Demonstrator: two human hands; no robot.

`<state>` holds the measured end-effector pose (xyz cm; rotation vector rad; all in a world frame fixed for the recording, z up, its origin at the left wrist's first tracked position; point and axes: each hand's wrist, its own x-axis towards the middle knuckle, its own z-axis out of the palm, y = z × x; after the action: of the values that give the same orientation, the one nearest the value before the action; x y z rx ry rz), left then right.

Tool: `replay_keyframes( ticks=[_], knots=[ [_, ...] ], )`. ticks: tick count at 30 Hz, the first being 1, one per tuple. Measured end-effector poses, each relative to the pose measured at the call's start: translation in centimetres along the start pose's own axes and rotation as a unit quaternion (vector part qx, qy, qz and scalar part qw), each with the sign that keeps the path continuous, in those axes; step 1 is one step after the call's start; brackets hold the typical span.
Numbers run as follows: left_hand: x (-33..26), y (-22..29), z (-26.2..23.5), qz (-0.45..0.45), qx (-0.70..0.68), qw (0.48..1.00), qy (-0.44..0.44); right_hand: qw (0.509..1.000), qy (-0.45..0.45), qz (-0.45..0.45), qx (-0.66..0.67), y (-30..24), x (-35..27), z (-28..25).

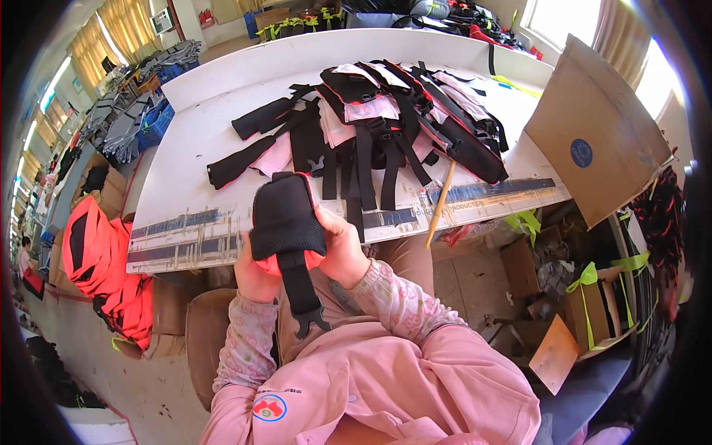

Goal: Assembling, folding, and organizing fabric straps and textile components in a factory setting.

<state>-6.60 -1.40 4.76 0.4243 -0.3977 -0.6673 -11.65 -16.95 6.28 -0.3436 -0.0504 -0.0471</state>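
Observation:
Between my two hands, over my lap at the table's near edge, is a black padded strap (288, 215) with a mesh face and coral-red lining. A short black webbing band (298, 285) hangs from its lower end and carries a black plastic side-release buckle (311, 320). My left hand (257, 276) grips the pad's lower left side, most of its fingers hidden behind it. My right hand (342, 248) is closed on the right edge, thumb along the side. Beyond them a pile of similar black padded straps (386, 111) with pink-white pieces and loose webbing lies on the white table (200, 167).
A wooden stick (443, 200) leans over the table's front edge. An open cardboard box flap (593, 126) rises at the right. Coral-red fabric pieces (107, 267) are heaped at the left. Boxes with yellow-green ties (587, 297) stand low at the right.

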Motion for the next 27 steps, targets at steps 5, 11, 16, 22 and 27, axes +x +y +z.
replay_keyframes(
  ticks=[5, 11, 16, 22, 27],
  knots=[
    [-0.2, 0.9, 0.8, 0.026, 0.027, 0.997, 0.07, 0.987, -0.031, -0.118, -0.106, 0.2, -0.1, 0.3],
    [0.1, -0.1, 5.9, 0.139, 0.127, 0.982, -0.007, 0.973, -0.03, -0.106, -0.201, -0.7, -1.0, 0.1],
    [0.0, 0.3, 3.0, 0.198, 0.28, 0.938, 0.052, 0.833, 0.025, -0.204, -0.514, -1.5, -2.1, -2.3],
    [1.2, 3.1, 3.5, 0.24, 0.247, 0.929, 0.137, 0.344, 0.349, -0.227, -0.842, -10.9, -5.7, -8.5],
    [6.5, 3.2, 2.2, 0.278, 0.332, 0.885, 0.171, 0.355, 0.407, -0.084, -0.837, -13.4, -7.2, -13.5]
  ],
)
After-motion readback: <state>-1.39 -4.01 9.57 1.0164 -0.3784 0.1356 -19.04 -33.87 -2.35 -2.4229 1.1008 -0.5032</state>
